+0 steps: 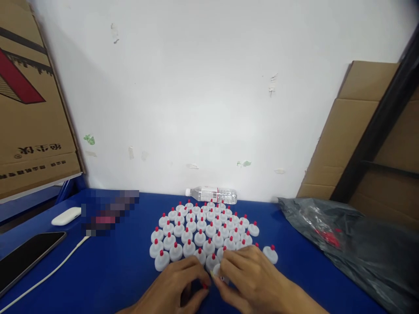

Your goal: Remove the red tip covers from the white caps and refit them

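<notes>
At 6 o'clock on the table (114,270), both hands meet.
- Right hand (253,279): grip closed around white cap (217,271).
- Left hand (176,290): fingertips pinched on red tip (205,286).
- Judged step: seating tip on cap. Keep both axes in line and press straight, without tilting.
- Cap seems to lie sideways, long axis 3–9, nozzle toward 9; fingers hide most of it.
- Standing caps (200,238) at 12 are upright, tips up.
</notes>
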`<action>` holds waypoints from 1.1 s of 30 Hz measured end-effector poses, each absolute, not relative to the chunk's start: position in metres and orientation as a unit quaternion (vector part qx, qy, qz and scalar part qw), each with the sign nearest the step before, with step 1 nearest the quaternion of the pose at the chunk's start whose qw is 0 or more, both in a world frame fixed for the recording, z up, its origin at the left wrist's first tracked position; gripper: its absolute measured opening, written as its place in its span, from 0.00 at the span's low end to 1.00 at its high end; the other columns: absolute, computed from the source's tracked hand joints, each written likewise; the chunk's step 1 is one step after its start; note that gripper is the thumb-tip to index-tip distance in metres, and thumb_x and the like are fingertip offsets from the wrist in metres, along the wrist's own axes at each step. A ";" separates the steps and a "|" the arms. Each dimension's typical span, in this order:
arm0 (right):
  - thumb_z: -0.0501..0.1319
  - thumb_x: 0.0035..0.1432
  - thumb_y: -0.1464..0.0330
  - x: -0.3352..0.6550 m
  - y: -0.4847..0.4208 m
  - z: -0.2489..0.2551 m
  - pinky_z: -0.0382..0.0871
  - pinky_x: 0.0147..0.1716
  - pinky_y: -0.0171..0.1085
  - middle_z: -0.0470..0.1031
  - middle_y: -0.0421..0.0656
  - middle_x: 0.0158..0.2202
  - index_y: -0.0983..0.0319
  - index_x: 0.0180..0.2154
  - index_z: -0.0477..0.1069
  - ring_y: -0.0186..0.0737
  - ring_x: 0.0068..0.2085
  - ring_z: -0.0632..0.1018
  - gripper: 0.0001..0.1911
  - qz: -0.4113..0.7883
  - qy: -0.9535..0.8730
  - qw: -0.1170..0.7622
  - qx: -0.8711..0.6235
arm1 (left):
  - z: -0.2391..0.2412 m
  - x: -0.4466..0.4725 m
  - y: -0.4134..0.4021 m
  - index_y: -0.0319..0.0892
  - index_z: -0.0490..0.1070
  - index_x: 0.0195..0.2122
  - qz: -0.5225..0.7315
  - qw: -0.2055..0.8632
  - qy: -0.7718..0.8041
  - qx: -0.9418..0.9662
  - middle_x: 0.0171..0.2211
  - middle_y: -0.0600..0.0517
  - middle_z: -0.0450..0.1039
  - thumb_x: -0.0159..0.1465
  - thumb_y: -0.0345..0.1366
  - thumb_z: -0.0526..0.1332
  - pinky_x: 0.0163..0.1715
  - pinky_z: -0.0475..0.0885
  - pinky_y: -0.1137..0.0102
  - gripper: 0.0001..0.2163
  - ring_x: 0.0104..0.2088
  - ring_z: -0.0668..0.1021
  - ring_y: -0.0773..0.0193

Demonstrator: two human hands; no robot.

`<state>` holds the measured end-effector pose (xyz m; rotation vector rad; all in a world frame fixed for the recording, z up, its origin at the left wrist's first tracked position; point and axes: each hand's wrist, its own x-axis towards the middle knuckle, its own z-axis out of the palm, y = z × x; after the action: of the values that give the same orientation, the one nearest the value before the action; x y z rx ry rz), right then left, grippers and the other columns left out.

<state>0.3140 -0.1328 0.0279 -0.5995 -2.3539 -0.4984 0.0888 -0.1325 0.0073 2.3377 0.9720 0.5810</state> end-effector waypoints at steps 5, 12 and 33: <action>0.52 0.67 0.71 0.312 -0.136 0.023 0.53 0.20 0.36 0.68 0.35 0.22 0.59 0.29 0.65 0.31 0.20 0.67 0.12 -0.176 -0.907 0.300 -0.237 | 0.014 0.082 -0.133 0.45 0.76 0.42 0.209 0.207 0.345 0.891 0.42 0.51 0.76 0.68 0.30 0.59 0.34 0.70 0.73 0.07 0.38 0.78 0.63; 0.51 0.69 0.69 0.306 -0.139 0.020 0.52 0.22 0.39 0.70 0.34 0.22 0.59 0.28 0.65 0.31 0.20 0.69 0.14 -0.164 -0.917 0.250 -0.264 | 0.010 0.081 -0.128 0.44 0.75 0.41 0.204 0.194 0.339 0.898 0.43 0.50 0.75 0.67 0.27 0.58 0.39 0.71 0.71 0.08 0.40 0.78 0.62; 0.57 0.71 0.62 0.340 -0.124 0.044 0.53 0.27 0.40 0.80 0.39 0.31 0.58 0.34 0.74 0.39 0.31 0.81 0.13 -0.093 -0.887 0.100 -0.441 | 0.010 0.072 -0.135 0.52 0.62 0.59 0.207 0.196 0.351 0.892 0.47 0.53 0.75 0.73 0.34 0.52 0.46 0.73 0.68 0.15 0.45 0.79 0.61</action>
<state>0.3402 -0.1237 0.0441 -1.3038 -2.6210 -0.2754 0.0723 -0.1346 0.0103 2.4992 0.9834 0.5787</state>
